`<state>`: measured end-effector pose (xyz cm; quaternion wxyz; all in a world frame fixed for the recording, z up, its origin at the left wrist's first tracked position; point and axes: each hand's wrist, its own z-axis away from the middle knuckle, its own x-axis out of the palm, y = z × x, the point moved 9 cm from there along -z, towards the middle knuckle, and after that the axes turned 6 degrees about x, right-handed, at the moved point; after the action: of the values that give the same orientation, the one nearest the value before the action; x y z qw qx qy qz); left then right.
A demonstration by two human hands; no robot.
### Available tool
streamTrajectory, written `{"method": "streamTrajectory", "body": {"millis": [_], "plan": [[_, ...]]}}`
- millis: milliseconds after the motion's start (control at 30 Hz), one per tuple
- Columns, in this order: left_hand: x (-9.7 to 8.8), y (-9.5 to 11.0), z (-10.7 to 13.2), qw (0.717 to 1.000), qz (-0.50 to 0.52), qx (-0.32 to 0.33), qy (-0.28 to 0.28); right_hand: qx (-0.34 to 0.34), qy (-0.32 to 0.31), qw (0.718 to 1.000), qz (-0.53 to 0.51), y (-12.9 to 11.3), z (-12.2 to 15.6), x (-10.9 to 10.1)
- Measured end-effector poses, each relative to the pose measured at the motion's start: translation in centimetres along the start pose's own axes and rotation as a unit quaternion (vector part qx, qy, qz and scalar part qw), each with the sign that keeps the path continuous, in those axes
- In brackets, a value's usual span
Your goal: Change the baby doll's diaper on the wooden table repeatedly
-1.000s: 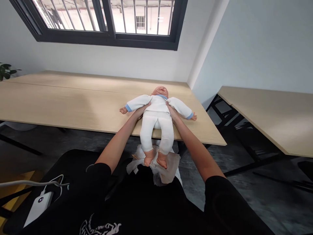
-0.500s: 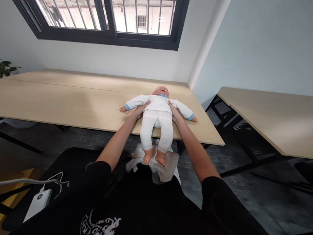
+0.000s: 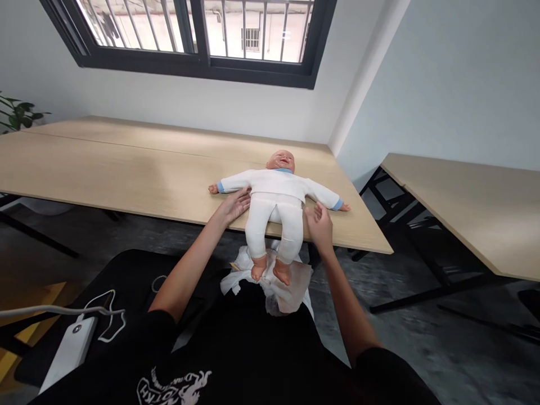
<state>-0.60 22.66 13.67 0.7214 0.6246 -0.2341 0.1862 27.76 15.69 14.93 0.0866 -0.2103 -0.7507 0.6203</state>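
Note:
A baby doll in a white outfit with blue collar and cuffs lies face up on the wooden table, arms spread wide. Its lower legs and bare feet hang over the front edge. My left hand rests palm up beside the doll's waist, fingers stretched and apart, holding nothing. On the other side my right hand is next to the doll's hip, its fingers loosely curled and apart, with nothing in it. Crumpled white tissue-like sheets lie on my lap under the doll's feet.
A white power bank with a cable sits on the black chair at my left. Another table stands to the right across a gap. Behind the table are a wall and a barred window; a plant is at far left.
Both hands have let go of the doll's sides and drawn outward and back. The doll now lies flat on the table, and its face shows more fully.

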Motion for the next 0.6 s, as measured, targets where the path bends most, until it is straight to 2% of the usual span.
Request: {"method": "streamTrajectory", "body": {"millis": [33, 100, 200, 267, 367, 433, 467, 533, 600], "plan": [[-0.7, -0.1, 1.6, 1.000, 0.002, 0.002, 0.011, -0.047, 0.030, 0.996, 0.076, -0.6, 2.0, -0.8], [-1.7, -0.3, 5.2, 1.000, -0.003, 0.012, -0.001, -0.136, 0.046, 0.976, 0.165, -1.6, 5.6, -0.9], [-3.7, -0.6, 9.9, 0.998, -0.043, 0.029, -0.044, -0.196, 0.062, 0.963, 0.173, -2.1, 9.1, -0.8], [-5.9, -2.1, 11.8, 0.996, -0.070, -0.009, -0.054, -0.201, 0.052, 0.963, 0.170, -1.6, 10.2, -0.8], [-10.2, -5.4, 12.5, 0.985, -0.148, -0.080, -0.027, -0.146, -0.044, 0.966, 0.208, 0.9, 10.9, -0.1], [-13.5, -7.8, 12.1, 0.964, -0.235, -0.113, 0.052, -0.070, -0.138, 0.952, 0.266, 3.6, 11.4, 0.7], [-14.5, -8.9, 11.7, 0.958, -0.252, -0.116, 0.078, -0.031, -0.180, 0.935, 0.303, 5.0, 11.8, 1.1], [-15.1, -11.3, 10.9, 0.953, -0.261, -0.118, 0.102, 0.029, -0.244, 0.898, 0.364, 7.4, 12.3, 1.8], [-14.7, -13.4, 10.1, 0.953, -0.257, -0.117, 0.111, 0.063, -0.268, 0.885, 0.375, 8.7, 12.4, 2.4]]}}
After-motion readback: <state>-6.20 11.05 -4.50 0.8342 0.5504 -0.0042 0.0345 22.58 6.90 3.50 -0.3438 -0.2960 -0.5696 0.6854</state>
